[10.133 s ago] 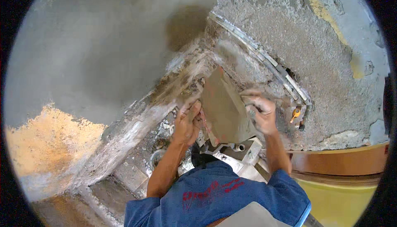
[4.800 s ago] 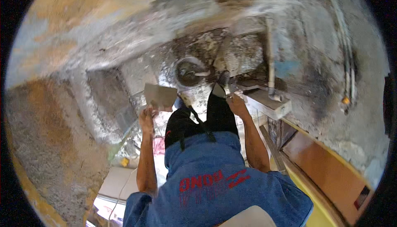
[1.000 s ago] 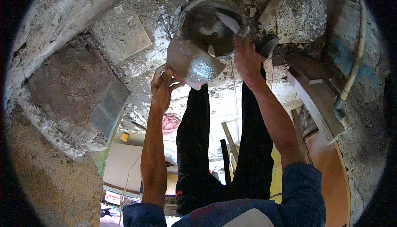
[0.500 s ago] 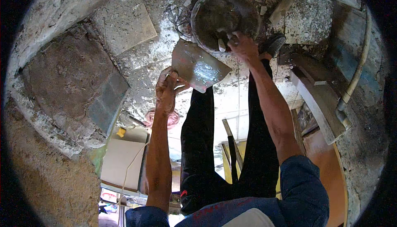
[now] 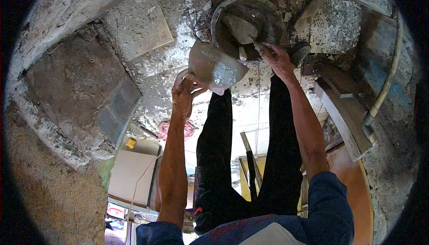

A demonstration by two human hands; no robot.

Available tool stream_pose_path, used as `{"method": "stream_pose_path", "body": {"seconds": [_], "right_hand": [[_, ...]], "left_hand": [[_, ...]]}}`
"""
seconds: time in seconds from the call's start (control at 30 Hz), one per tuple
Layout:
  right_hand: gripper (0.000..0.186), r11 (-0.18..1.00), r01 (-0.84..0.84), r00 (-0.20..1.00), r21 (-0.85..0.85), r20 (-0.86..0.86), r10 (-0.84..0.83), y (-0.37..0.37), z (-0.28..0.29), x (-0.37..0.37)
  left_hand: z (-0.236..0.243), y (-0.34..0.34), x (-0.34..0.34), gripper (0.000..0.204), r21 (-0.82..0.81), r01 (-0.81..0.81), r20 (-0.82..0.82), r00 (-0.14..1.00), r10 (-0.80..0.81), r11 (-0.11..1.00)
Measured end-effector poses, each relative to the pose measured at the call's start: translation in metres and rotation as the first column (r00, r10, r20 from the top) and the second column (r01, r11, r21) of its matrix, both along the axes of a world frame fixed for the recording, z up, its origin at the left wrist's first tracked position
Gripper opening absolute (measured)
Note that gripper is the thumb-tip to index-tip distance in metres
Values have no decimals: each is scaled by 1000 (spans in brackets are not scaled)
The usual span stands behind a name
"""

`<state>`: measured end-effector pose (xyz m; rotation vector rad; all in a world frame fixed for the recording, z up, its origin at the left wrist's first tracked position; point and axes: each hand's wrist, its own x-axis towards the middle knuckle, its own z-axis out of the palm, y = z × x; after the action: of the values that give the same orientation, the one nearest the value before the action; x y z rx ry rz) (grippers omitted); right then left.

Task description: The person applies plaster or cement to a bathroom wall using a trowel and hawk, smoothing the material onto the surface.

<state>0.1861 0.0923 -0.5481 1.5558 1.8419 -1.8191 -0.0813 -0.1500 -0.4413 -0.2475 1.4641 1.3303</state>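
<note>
The round, mortar-crusted grey bucket [image 5: 248,26] sits on the rubble-strewn floor just beyond the person's feet, half filled with wet dark-grey mortar. In it lies the flat grey blade of a steel trowel [image 5: 239,28], its handle wrapped by the closed fingers of the right hand [image 5: 275,57], which rests at the bucket's near rim. Wet mortar looks heavy, sticky and slumping, so a loaded blade would probably have to stay near level; the handle is the only clean, firm place to hold.

Just left of that grip, touching or nearly touching the bucket's near-left rim, hangs a square, shiny grey plasterer's board [image 5: 216,66] smeared with mortar, tilted towards the bucket. The left hand [image 5: 185,91] pinches its near corner or underside, fingers closed on it; whether there is a handle beneath I cannot tell. The board seems stiff and light, but slick where wet.

Further left of the hands lie a flat grey concrete slab [image 5: 136,24] and a patch of dark tiles [image 5: 118,111]. Right of the trowel grip, a pale hose [image 5: 384,88] curves past a wooden plank [image 5: 344,115].
</note>
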Motion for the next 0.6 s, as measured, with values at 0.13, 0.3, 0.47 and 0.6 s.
{"method": "stream_pose_path", "body": {"seconds": [0.13,0.3,0.47,0.6], "right_hand": [[46,987,-97,995,129,16,96,3,25,10],[57,952,-99,995,291,22,97,-12,68,46],[59,866,-106,994,488,24,108,-29,139,66],[51,728,-264,953,633,51,300,-43,147,73]], "left_hand": [[-4,-1,-5,35,-22,25,-7,1000,-25,999],[-12,12,-6,42,-82,94,16,996,-93,992],[-7,40,-1,42,-36,164,78,984,-161,986],[2,58,3,41,15,134,130,982,-135,991]]}}
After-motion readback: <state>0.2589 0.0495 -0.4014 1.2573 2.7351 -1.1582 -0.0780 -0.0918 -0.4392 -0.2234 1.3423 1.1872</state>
